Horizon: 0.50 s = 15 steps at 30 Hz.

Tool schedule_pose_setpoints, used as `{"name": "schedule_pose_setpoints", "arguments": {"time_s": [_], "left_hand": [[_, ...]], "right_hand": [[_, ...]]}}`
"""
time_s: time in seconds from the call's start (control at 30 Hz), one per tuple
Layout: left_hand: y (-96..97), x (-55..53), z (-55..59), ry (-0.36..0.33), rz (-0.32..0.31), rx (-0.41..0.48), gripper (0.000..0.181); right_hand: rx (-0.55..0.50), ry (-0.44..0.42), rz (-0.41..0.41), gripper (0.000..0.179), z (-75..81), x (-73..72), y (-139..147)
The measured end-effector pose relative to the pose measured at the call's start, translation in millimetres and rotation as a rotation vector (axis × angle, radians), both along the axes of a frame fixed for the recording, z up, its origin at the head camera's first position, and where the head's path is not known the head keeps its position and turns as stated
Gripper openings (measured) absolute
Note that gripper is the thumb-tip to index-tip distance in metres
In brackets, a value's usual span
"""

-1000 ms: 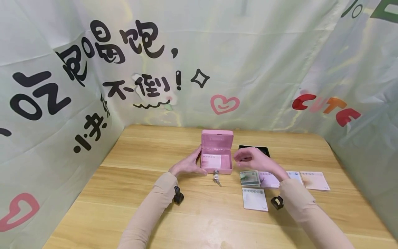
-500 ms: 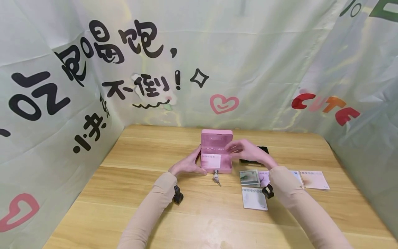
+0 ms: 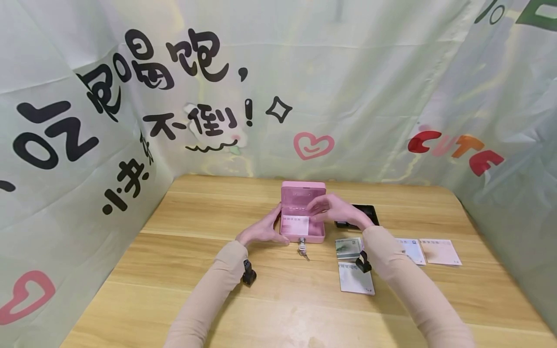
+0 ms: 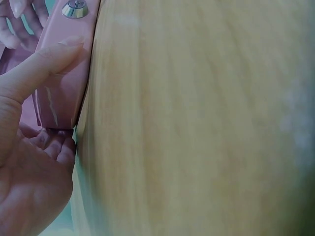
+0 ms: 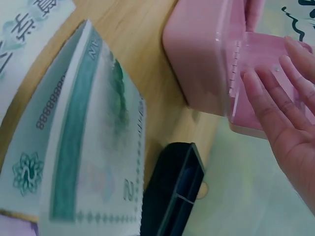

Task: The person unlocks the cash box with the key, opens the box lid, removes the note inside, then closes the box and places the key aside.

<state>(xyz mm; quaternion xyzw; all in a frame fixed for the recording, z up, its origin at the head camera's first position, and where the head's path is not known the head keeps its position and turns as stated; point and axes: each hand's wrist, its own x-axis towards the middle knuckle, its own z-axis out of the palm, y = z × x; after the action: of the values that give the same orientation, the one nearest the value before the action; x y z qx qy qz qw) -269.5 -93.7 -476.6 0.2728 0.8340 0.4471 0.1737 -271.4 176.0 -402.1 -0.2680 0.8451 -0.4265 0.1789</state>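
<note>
A pink metal cash box [image 3: 303, 190] stands on the table with its lid raised. A pale pink practice banknote [image 3: 295, 225] lies inside, at the left. My left hand [image 3: 263, 231] grips the box's front left corner, its thumb on the front face and its fingers along the side. The lock [image 4: 75, 8] on the front carries hanging keys [image 3: 302, 251]. Over the right part of the box is my right hand [image 3: 334, 210], its fingers loosely bent and nothing held. In the right wrist view those fingers [image 5: 278, 101] overlap the lid.
Right of the box sits a black tray [image 3: 369, 211]. Nearer lie a folded green practice banknote [image 3: 348, 248], a white one [image 3: 356, 280], a bluish one [image 3: 413, 250] and a peach one [image 3: 440, 252]. A printed cloth backdrop [image 3: 261, 159] rises behind the wooden table [image 3: 278, 309].
My right hand has moved left, from beside the box to over its right part, and its sleeve now covers the purple banknote. The left hand keeps its grip on the corner.
</note>
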Motion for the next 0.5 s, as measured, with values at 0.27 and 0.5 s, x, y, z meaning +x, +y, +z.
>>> {"name": "schedule_pose_setpoints", "arguments": {"time_s": [0.27, 0.5], "left_hand": [[0.6, -0.9, -1.3, 0.015, -0.018, 0.026, 0.131], [-0.2, 1.1, 0.1, -0.009, 0.003, 0.006, 0.130]], "right_hand": [[0.010, -0.065, -0.045, 0.034, -9.2, -5.3, -8], [-0.005, -0.079, -0.041, 0.035, -14.3, -6.7, -12]]}}
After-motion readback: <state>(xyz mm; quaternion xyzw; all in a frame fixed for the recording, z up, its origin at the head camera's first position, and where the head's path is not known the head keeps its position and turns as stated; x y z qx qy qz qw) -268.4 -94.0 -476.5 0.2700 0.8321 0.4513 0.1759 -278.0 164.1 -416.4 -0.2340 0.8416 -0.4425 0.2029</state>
